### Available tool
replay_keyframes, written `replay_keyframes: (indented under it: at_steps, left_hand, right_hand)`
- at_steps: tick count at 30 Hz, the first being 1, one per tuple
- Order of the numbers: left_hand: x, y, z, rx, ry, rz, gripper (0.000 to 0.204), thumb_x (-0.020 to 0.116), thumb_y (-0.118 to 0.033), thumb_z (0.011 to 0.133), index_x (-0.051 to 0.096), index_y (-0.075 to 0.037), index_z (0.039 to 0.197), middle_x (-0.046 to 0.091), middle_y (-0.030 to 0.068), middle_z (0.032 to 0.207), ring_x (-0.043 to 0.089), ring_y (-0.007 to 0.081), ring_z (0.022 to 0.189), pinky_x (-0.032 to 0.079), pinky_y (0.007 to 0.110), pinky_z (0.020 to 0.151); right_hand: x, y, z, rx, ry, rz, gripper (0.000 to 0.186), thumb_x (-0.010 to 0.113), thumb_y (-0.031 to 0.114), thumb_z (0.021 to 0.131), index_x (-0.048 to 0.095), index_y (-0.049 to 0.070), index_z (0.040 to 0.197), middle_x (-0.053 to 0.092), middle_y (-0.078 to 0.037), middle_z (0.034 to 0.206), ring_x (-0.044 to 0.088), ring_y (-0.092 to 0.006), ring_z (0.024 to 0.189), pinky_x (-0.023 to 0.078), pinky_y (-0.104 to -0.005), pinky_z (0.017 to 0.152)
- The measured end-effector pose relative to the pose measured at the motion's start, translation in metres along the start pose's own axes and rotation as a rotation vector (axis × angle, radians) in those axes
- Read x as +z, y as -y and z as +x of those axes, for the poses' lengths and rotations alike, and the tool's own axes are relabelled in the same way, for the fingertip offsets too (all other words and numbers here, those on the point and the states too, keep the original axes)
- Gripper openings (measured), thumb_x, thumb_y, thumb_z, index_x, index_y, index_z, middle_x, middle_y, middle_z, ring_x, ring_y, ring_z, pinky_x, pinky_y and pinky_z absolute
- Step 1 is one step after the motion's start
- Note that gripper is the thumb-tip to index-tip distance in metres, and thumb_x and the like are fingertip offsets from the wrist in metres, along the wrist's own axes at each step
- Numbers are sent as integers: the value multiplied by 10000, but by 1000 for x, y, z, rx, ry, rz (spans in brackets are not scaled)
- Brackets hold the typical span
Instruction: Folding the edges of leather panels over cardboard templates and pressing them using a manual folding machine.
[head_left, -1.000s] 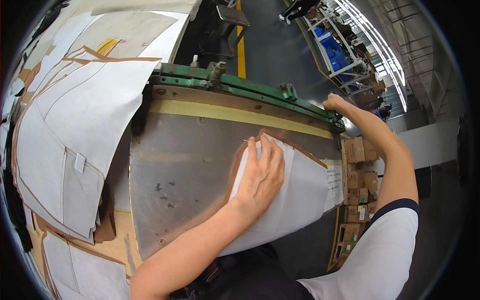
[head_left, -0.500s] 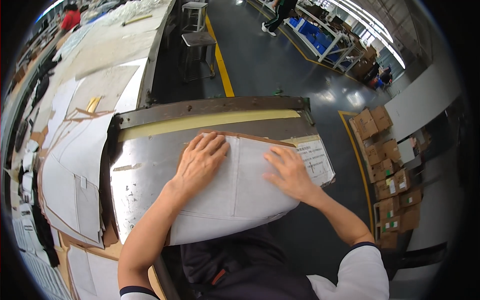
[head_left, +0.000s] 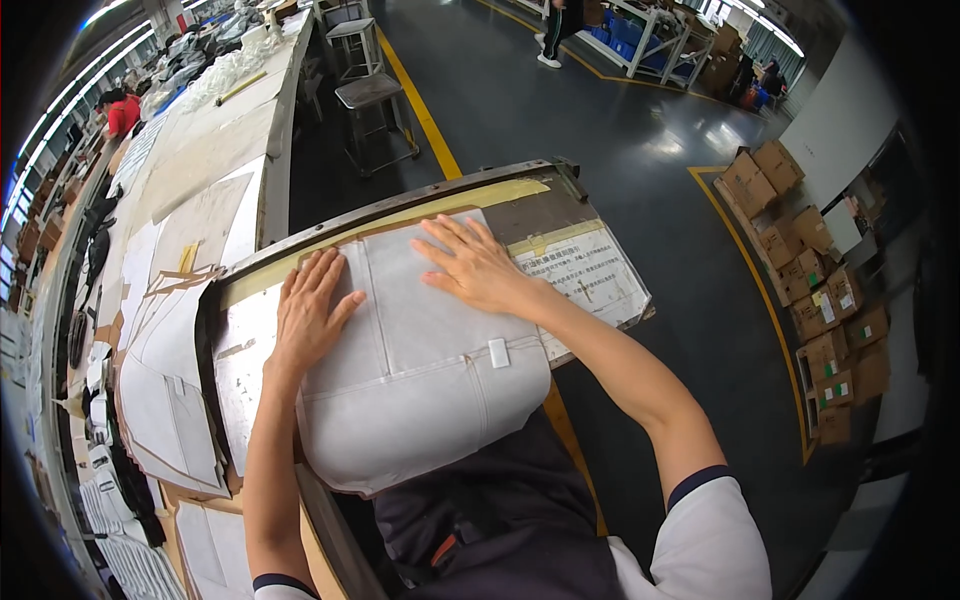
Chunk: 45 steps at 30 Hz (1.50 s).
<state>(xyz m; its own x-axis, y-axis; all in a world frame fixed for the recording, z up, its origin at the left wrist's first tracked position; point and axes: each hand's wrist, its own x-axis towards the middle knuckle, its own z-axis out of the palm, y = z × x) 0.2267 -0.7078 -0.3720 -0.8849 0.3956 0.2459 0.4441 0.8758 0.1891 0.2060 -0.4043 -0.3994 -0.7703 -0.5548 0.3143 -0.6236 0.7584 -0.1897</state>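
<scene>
A white, stitched sheet panel (head_left: 410,405) with thin brown edges lies over a metal work plate (head_left: 236,335), its near part bending down over the front toward my lap. Seams cross it, and a small white tab (head_left: 499,353) sits right of its middle. My left hand (head_left: 312,312) rests flat near the panel's far left corner, fingers stretched and thumb apart. Spread fingers of my right hand (head_left: 475,262) press on its far right part. Neither hand grips anything. The panel's far edge runs along a yellow strip (head_left: 495,192) before a metal bar (head_left: 400,205).
More white panels with brown edges (head_left: 165,390) are stacked on the long table at left. A printed sheet (head_left: 590,270) covers the plate's right end. Metal stools (head_left: 370,92) stand beyond; cardboard boxes (head_left: 800,260) line the right. Other people are farther off.
The panel has shifted left and turned, bringing its white tab into sight. Both hands have slid left on it, staying flat. The view has shifted too, and a distant walker has moved left.
</scene>
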Motion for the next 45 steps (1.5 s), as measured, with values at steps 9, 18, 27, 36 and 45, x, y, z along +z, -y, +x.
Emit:
replay_keyframes:
  at_steps: [9,18,27,36,45]
  left_hand:
    - [13,0,12,-65,-106,154,647,567,-537,1028,555,-102,1507,483,187,1557,391,383,1483,292,492,1226]
    - [17,-5,29,-71,-167,88,638,625,-553,992,602,-94,1434,540,193,1402,456,380,1352,336,557,1131]
    - [25,-5,29,-76,-227,126,589,665,-507,985,607,-104,1411,548,191,1360,466,396,1321,343,575,1118]
    - [20,-7,25,-117,-191,172,515,557,-431,1057,574,-123,1470,508,163,1414,433,373,1377,280,552,1190]
    - [26,-10,30,-116,-208,210,474,535,-318,1057,581,-133,1491,477,194,1444,418,366,1391,313,511,1144]
  right_hand:
    - [8,-28,39,-66,62,55,572,450,479,1094,508,137,1549,356,-144,1682,262,-343,1579,187,-548,1283]
    - [14,25,70,-53,-135,-21,456,628,343,1034,625,84,1409,548,-207,1359,505,-350,1283,422,-508,1051]
    - [34,33,84,-82,-204,-120,460,649,347,1011,633,83,1387,555,-205,1312,505,-356,1229,411,-517,1011]
    - [38,50,94,-64,-161,-121,414,645,187,987,625,70,1384,549,-208,1348,496,-349,1251,387,-513,1030]
    - [39,38,85,-71,-215,-29,482,676,309,983,615,35,1375,546,-202,1331,466,-370,1292,354,-557,1074]
